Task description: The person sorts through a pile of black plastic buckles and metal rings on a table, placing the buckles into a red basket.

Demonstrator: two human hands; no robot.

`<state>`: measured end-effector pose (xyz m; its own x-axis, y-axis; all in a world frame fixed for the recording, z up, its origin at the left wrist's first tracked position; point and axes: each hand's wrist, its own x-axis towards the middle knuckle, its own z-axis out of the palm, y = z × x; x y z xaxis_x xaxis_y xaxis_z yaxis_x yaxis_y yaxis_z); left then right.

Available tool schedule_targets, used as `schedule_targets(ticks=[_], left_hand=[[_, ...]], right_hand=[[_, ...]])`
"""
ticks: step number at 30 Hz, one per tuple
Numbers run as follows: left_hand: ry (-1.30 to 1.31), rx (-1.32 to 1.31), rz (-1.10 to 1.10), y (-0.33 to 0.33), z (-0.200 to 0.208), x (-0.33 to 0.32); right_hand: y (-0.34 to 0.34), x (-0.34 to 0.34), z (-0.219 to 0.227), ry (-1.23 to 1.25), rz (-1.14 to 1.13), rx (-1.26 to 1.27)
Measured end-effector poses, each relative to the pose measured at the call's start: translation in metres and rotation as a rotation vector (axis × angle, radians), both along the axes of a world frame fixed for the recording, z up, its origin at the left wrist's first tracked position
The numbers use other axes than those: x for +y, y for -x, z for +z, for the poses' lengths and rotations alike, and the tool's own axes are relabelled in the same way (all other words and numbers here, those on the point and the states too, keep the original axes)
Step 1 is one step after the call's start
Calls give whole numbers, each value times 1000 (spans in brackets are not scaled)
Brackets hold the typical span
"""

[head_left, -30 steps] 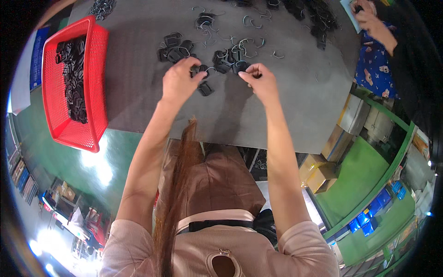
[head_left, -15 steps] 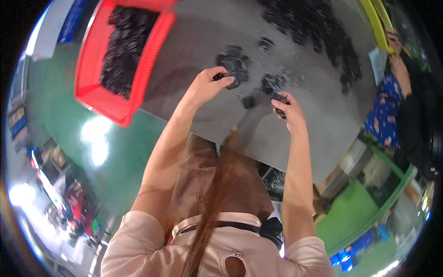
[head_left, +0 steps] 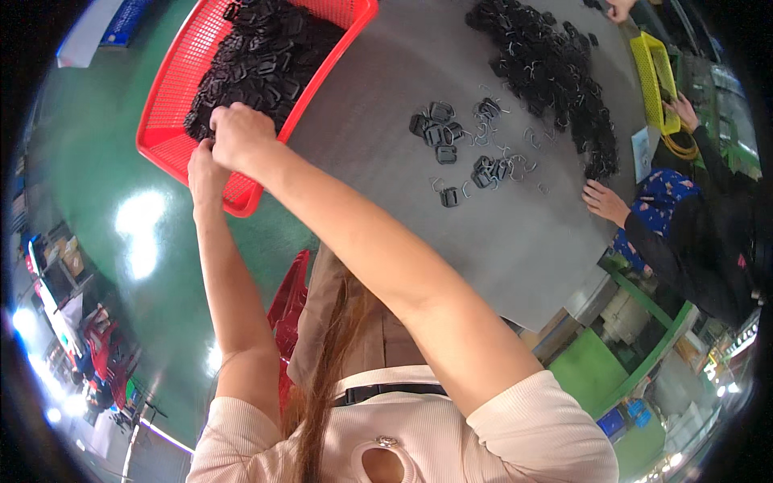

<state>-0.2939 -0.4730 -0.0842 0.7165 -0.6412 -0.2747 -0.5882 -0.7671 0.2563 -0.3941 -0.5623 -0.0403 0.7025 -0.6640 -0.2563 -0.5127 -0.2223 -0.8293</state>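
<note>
Both of my hands are over the near end of a red plastic basket (head_left: 165,153), close together. My right hand (head_left: 244,135) is curled, its fingers bent down beside the heap of black plastic buckles (head_left: 270,68) in the basket. Just below it, my left hand (head_left: 208,171) is also closed, its fingertips up against the right hand. Whatever either hand holds is hidden by the fingers. On the grey table lie small groups of black buckles (head_left: 439,129), some with thin wire hooks (head_left: 519,165) beside them.
A long pile of black hooked pieces (head_left: 555,88) covers the table's far right. At the right, a co-worker's hand (head_left: 605,201) rests by that pile, and another hand (head_left: 684,111) is near a yellow basket (head_left: 656,80). Green floor (head_left: 88,161) shows at left.
Both hands have left the table pieces, where each held black pieces, and moved left to the basket. My right arm now reaches across my body. The co-worker's hand has come onto the table.
</note>
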Motion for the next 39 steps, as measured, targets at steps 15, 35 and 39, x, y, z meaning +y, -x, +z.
schedule_targets(ticks=[15,35,39], left_hand=[[702,395,-542,211,-32,-121],[230,-90,-861,278,-54,-221],[263,-12,-965,291,-57,-222]], right_hand=[[274,-82,-112,424,-473,486],[388,-44,-100,-116,-954,287],[375,-41,-97,-13,-958,695]])
